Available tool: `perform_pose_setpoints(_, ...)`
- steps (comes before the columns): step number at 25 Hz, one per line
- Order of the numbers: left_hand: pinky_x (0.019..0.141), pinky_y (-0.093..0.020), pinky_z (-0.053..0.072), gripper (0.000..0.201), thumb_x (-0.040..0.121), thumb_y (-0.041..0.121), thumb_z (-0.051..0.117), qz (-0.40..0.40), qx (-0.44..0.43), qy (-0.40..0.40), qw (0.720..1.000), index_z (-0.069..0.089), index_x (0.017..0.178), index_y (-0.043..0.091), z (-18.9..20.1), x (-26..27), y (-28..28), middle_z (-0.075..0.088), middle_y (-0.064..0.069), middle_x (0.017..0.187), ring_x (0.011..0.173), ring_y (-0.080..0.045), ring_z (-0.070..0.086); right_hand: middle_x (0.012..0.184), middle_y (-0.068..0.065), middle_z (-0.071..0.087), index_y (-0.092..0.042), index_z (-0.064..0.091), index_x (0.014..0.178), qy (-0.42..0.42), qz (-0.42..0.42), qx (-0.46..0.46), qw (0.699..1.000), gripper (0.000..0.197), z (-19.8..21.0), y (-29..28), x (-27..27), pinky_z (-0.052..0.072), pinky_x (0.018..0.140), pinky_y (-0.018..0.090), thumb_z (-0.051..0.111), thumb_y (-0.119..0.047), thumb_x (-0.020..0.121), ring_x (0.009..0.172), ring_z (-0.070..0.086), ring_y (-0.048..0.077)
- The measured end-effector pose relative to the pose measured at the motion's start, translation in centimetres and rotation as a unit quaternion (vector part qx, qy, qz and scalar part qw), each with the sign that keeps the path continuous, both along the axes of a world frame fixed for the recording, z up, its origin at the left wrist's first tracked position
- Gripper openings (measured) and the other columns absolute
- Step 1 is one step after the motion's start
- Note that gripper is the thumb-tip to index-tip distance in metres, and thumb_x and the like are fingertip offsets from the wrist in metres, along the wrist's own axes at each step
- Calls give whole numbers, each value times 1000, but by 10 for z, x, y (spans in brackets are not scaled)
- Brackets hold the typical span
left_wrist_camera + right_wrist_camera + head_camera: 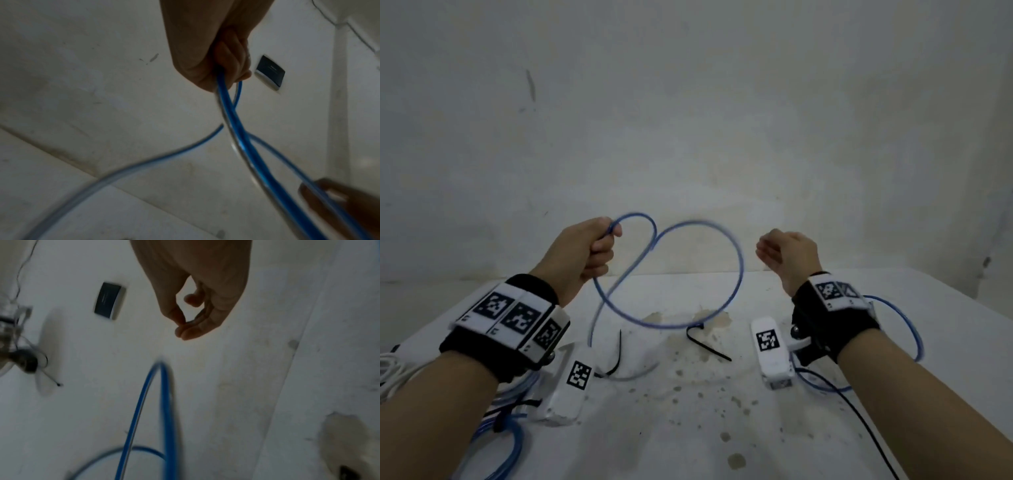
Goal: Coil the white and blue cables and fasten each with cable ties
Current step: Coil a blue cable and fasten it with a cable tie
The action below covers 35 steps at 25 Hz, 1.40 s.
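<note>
My left hand (592, 250) is raised above the white table (722, 428) and grips the blue cable (740, 263) in its fist. Two loops of the cable hang from it in the air, and the lower one dips to the table. In the left wrist view the cable (242, 142) runs out of the curled fingers (232, 65). My right hand (787, 253) hovers just right of the big loop, apart from it, holding nothing. Its thumb touches the fingertips (191, 332). Two black cable ties (709, 342) (616, 356) lie on the table. The white cable (390, 370) shows at the left edge.
More blue cable trails on the table under my right wrist (914, 329), and a coiled blue bundle (513, 442) lies under my left forearm. A thin black wire (859, 411) runs off front right. The stained wall (688, 137) stands close behind the table.
</note>
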<state>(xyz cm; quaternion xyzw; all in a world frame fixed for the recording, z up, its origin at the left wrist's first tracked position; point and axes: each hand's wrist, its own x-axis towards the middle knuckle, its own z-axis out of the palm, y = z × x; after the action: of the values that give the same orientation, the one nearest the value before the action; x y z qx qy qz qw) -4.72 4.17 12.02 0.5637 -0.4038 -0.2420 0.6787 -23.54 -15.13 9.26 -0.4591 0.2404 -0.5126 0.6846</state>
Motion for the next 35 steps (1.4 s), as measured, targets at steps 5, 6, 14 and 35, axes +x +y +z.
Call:
perform_pose_setpoints(5, 30, -11, 18, 33, 99, 21, 29, -18, 72, -58, 996, 50, 75, 12, -22, 5, 12, 31, 10, 41, 32, 0, 20, 85, 6, 54, -10, 44, 105, 328, 114, -179, 921, 23, 9, 24, 10, 52, 59, 29, 58, -20, 90, 67, 57, 20)
perform_pose_setpoints(6, 31, -11, 18, 33, 100, 22, 29, -28, 77, -67, 994, 51, 76, 12, -24, 0, 11, 30, 9, 41, 33, -1, 20, 93, 4, 52, -12, 44, 111, 402, 153, -246, 869, 32, 1, 36, 15, 50, 62, 30, 61, -27, 88, 74, 56, 20)
perform_pose_setpoints(14, 39, -13, 22, 32, 98, 24, 35, -37, 61, -140, 988, 53, 74, 12, -27, -31, 15, 26, 11, 44, 38, -3, 22, 59, -1, 49, -15, 51, 73, 277, 6, -377, 884, 24, 9, 65, 48, 39, 51, 25, 42, -17, 95, 50, 45, 16)
perform_pose_setpoints(35, 35, -12, 28, 38, 101, 29, 27, -25, -170, 341, 924, 38, 67, 15, -63, -38, -18, 28, 10, 39, 31, -3, 26, 78, 2, 60, -10, 44, 121, 354, 32, -204, 912, 28, -36, 61, 16, 46, 56, 24, 39, -6, 94, 61, 56, 15)
